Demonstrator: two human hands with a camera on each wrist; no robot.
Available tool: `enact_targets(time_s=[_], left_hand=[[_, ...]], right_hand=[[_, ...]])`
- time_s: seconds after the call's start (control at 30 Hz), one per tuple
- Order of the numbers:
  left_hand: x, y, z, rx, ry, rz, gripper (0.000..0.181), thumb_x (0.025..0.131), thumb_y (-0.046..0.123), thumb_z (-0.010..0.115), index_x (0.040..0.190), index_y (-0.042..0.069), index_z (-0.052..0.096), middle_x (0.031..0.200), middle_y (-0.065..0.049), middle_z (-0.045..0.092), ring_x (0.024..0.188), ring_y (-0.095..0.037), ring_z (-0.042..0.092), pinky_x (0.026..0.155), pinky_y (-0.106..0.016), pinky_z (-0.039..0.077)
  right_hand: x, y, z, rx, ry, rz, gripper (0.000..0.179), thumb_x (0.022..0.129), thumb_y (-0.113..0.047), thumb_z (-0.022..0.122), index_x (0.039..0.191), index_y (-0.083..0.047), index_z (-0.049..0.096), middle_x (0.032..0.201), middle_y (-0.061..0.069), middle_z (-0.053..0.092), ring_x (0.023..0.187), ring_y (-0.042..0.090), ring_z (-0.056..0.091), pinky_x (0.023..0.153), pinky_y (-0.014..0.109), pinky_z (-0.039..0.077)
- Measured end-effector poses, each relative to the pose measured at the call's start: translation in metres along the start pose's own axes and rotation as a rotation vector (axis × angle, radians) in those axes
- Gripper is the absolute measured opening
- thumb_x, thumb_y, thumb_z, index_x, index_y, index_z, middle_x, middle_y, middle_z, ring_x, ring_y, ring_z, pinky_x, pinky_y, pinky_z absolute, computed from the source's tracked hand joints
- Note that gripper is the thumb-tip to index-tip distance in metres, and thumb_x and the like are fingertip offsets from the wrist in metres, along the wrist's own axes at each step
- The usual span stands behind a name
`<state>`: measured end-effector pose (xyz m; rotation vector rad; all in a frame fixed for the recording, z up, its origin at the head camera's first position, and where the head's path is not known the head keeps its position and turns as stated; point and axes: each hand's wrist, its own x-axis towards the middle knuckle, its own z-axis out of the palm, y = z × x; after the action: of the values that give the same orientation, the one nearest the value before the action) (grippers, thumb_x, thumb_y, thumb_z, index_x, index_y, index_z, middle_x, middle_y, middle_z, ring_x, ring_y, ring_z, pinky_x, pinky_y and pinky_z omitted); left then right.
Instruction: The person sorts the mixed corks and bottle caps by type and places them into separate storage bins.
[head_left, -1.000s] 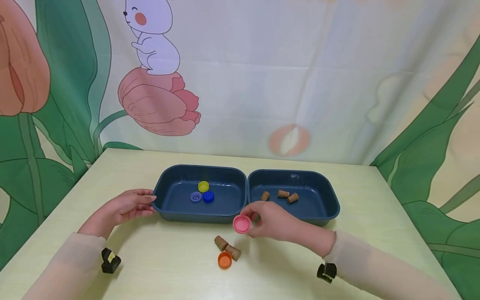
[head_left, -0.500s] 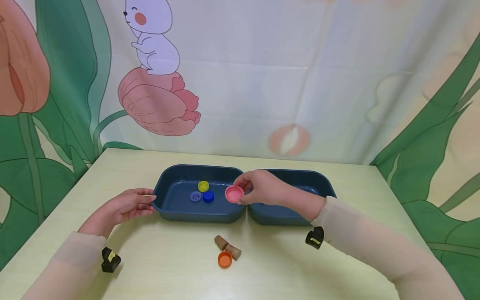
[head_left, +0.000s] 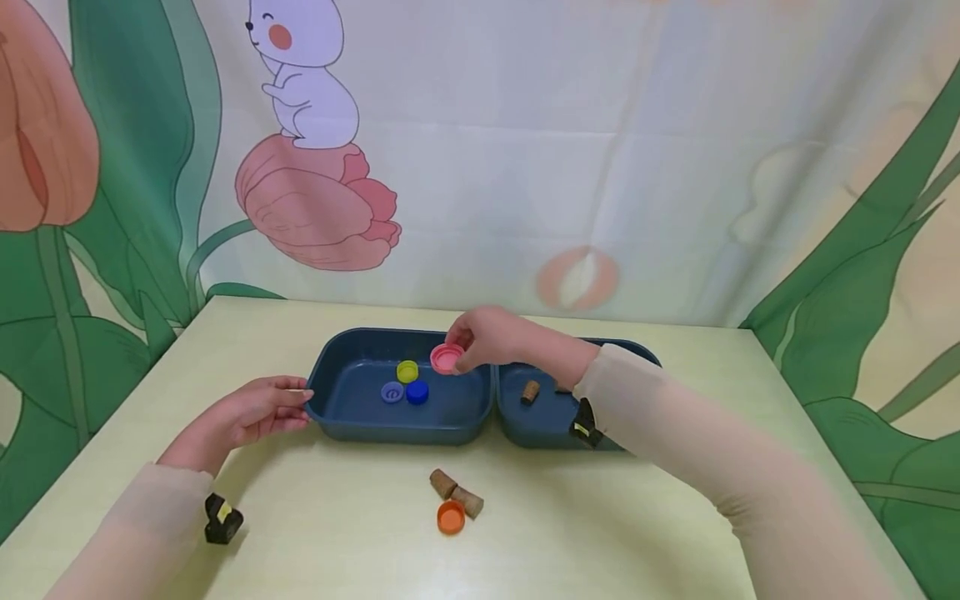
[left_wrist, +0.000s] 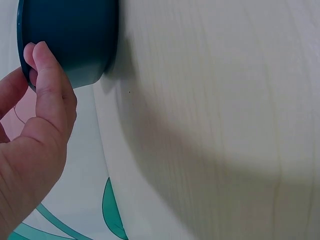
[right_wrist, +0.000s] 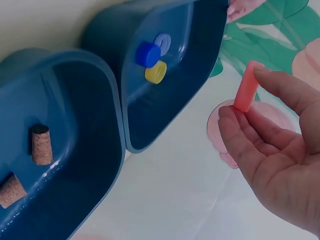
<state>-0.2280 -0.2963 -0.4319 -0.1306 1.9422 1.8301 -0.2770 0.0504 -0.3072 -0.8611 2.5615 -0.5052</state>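
A pink bottle cap (head_left: pixel 447 359) is pinched between the thumb and fingers of my right hand (head_left: pixel 491 337), held over the right part of the left dark blue tray (head_left: pixel 397 435). Inside that tray lie a yellow cap (head_left: pixel 407 372), a blue cap (head_left: pixel 417 392) and a lilac cap (head_left: pixel 392 392), close together. At the tray's left end my left hand (head_left: pixel 258 412) grips the rim; in the left wrist view its fingers (left_wrist: pixel 50 90) lie against the outer wall.
A second blue tray (head_left: pixel 517 433) stands against the first on the right, partly behind my right arm, with corks (right_wrist: pixel 42 147) in it. In front of the trays, two corks (head_left: pixel 467 501) and an orange cap (head_left: pixel 451 517) lie on the table. A printed curtain (head_left: pixel 480 183) hangs behind.
My right hand has carried the pink cap from the trays' front edge up, back and leftward to over the left tray. The left hand has stayed at the rim.
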Motion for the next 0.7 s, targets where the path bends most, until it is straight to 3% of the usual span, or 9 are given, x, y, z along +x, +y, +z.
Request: enact_targets(time_s=[0.17,0.33,0.63,0.7], left_hand=[[0.000,0.002,-0.001,-0.001,0.000,0.000,0.010,0.106,0.011,0.051,0.115,0.007,0.048,0.081,0.005,0.069,0.074,-0.006,0.067,0.075,-0.019,0.062],[0.001,0.000,0.000,-0.006,-0.005,0.007,0.008,0.106,0.010,0.050,0.114,0.008,0.049,0.081,0.005,0.069,0.074,-0.006,0.068,0.075,-0.019,0.062],[0.001,-0.001,-0.001,-0.017,0.004,0.003,0.009,0.106,0.010,0.051,0.115,0.008,0.049,0.081,0.005,0.069,0.073,-0.006,0.068,0.074,-0.019,0.063],[0.000,0.000,-0.001,-0.017,0.008,0.001,0.009,0.106,0.010,0.051,0.114,0.008,0.049,0.080,0.005,0.069,0.073,-0.006,0.068,0.074,-0.019,0.063]], right_hand=[[0.017,0.002,-0.008,-0.092,-0.019,0.025,0.042,0.094,-0.020,0.071,0.132,-0.002,0.066,0.131,0.014,0.070,0.117,0.026,0.063,0.100,0.031,0.056],[0.032,0.001,-0.014,-0.139,-0.005,0.032,0.042,0.093,-0.021,0.072,0.129,-0.002,0.068,0.128,0.014,0.072,0.110,0.024,0.062,0.097,0.031,0.055],[0.048,-0.004,-0.013,-0.096,-0.011,0.079,0.039,0.092,-0.020,0.073,0.126,-0.002,0.070,0.122,0.014,0.072,0.091,0.018,0.060,0.084,0.026,0.055],[0.051,-0.004,-0.012,-0.079,-0.022,0.090,0.039,0.093,-0.020,0.073,0.127,-0.001,0.069,0.124,0.014,0.072,0.093,0.022,0.064,0.086,0.027,0.057]])
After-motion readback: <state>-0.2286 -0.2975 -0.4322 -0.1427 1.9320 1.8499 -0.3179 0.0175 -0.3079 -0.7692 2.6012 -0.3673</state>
